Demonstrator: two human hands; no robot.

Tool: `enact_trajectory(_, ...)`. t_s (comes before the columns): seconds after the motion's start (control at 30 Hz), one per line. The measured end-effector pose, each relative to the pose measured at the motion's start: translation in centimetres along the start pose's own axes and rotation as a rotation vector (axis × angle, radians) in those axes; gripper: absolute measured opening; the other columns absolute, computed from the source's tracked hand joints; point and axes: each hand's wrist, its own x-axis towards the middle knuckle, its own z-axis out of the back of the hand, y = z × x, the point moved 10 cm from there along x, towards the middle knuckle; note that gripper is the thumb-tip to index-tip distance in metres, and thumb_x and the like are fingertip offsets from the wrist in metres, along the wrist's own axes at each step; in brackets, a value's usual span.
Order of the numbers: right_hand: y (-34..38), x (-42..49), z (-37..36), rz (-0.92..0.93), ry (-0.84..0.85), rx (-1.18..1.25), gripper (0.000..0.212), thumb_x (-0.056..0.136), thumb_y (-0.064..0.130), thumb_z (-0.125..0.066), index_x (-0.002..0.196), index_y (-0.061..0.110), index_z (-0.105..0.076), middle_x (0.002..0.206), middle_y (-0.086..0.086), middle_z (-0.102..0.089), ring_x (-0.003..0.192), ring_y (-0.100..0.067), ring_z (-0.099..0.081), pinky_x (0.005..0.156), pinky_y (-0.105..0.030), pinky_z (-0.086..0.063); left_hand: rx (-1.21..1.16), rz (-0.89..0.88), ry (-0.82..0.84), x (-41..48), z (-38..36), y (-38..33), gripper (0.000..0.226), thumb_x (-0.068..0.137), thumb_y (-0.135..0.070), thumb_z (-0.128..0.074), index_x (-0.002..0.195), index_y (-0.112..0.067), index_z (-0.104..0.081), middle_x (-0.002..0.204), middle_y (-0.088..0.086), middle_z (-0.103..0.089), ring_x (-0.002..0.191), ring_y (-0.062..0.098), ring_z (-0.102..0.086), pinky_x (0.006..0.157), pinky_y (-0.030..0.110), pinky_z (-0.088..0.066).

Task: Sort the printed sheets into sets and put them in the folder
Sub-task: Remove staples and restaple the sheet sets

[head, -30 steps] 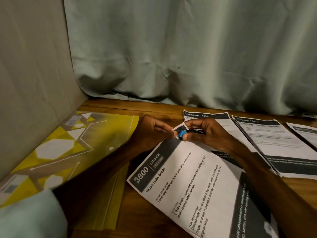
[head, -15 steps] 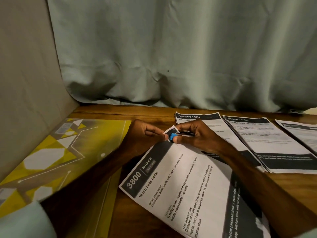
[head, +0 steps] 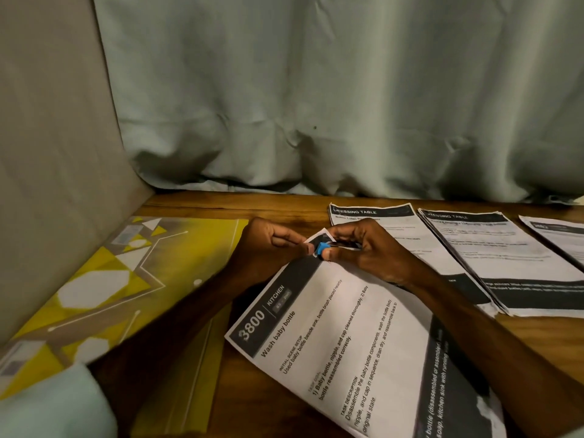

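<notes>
The kitchen sheet (head: pixel 347 336), headed "3800 Wash baby bottle", lies at an angle on the wooden table (head: pixel 240 205). Both hands meet at its far corner, which is lifted slightly. The left hand (head: pixel 268 248) has its grip closed on that corner, thumb against curled fingers. The right hand (head: pixel 366 251) pinches a small blue clip (head: pixel 324 247) that sits right on the same corner, touching the paper; whether it is already clamped on cannot be told.

Left of the kitchen sheet the yellow patterned folder (head: pixel 126 279) lies flat, just beside it, under the left forearm. Right of the sheet and beyond it lie three piles of printed pages: one "Dressing Table" pile (head: pixel 407 235) partly under the right wrist, a second pile (head: pixel 505 263) beside that one, and a third pile (head: pixel 556 238) at the picture's edge. A pale curtain (head: pixel 347 90) hangs behind the table.
</notes>
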Motion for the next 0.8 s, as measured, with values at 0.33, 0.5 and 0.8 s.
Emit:
enact_trajectory(0.33, 0.1, 0.0, -0.2, 0.055, -0.047, -0.002, 0.018, 0.093, 0.016, -0.072, 0.110, 0.013, -0.077, 0.087, 0.009, -0.076, 0.078, -0.007, -0.067, 0.069, -0.021, -0.050, 0.070, -0.127, -0.092, 0.8, 0.8, 0.1, 0.014, 0.086, -0.013, -0.078, 0.097, -0.010, -0.070, 0.090, 0.001, -0.076, 0.080, 0.013, -0.075, 0.070, 0.021, -0.060)
enact_trajectory(0.5, 0.5, -0.1, -0.1, 0.074, -0.066, 0.031, 0.020, 0.092, 0.014, -0.072, 0.112, 0.013, -0.076, 0.095, 0.011, -0.077, 0.088, -0.004, -0.070, 0.077, -0.017, -0.051, 0.068, -0.124, -0.015, 0.5, -0.6, 0.5, 0.073, 0.077, -0.049, -0.083, 0.136, -0.015, -0.058, 0.125, 0.000, -0.070, 0.108, 0.009, -0.070, 0.090, 0.025, -0.058)
enact_trajectory(0.8, 0.0, -0.2, 0.4, 0.085, -0.119, 0.032, 0.020, 0.089, 0.015, -0.076, 0.108, 0.011, -0.077, 0.094, 0.011, -0.077, 0.087, -0.006, -0.071, 0.076, -0.017, -0.051, 0.184, -0.236, -0.044, 0.0, -0.5, -0.8, 0.041, 0.086, -0.034, -0.080, 0.120, -0.013, -0.070, 0.105, -0.003, -0.077, 0.090, 0.011, -0.075, 0.081, 0.030, -0.062)
